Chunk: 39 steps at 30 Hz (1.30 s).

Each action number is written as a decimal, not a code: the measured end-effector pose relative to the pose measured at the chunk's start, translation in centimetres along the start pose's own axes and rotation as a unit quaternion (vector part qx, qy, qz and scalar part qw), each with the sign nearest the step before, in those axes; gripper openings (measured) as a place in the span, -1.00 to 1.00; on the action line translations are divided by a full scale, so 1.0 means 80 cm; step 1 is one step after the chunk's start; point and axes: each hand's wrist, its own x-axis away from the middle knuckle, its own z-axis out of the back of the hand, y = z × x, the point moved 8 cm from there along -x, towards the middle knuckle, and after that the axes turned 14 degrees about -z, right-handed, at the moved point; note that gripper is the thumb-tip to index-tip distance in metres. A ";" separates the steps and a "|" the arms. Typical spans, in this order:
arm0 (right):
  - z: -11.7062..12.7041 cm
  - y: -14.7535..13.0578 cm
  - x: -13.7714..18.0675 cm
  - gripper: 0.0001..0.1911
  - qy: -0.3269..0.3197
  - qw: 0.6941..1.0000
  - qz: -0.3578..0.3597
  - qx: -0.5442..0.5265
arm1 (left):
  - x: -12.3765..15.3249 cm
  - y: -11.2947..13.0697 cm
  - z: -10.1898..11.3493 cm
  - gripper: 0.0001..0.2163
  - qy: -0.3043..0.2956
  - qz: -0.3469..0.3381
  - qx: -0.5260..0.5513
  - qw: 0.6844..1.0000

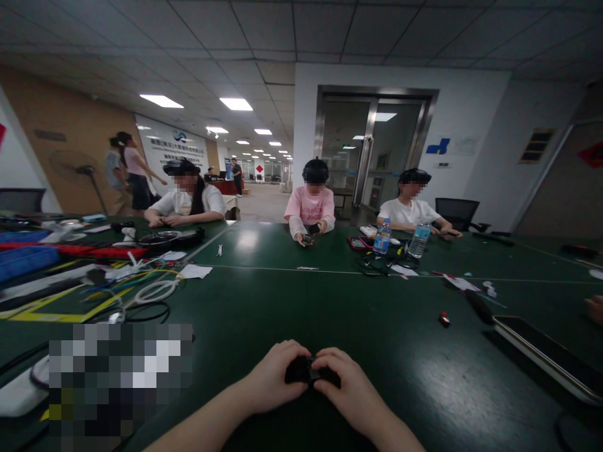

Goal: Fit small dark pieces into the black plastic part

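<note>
My left hand (pixel 273 375) and my right hand (pixel 346 384) meet low in the middle of the view, resting on the dark green table (pixel 292 301). Both are closed around a small black object (pixel 307 370) held between them. Fingers cover most of it, so its shape is unclear.
Three people with head-worn cameras sit across the table. Two water bottles (pixel 382 236) stand near the right one. Cables (pixel 155 292), papers and blue bins (pixel 23 257) crowd the left side. A dark flat device (pixel 546 355) lies at right, a small red item (pixel 443 319) beside it.
</note>
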 end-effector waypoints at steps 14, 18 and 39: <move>0.001 0.008 -0.004 -0.72 0.025 0.999 -0.002 0.042 | 0.000 0.001 0.001 -0.60 -0.008 0.012 -0.062 0.998; 0.000 0.010 -0.005 -0.72 0.027 0.999 -0.004 0.039 | -0.001 0.005 0.001 -0.60 -0.009 0.010 -0.061 0.998; 0.001 0.007 -0.004 -0.75 0.014 0.999 -0.024 0.045 | -0.001 0.010 0.001 -0.67 -0.026 0.003 -0.061 0.998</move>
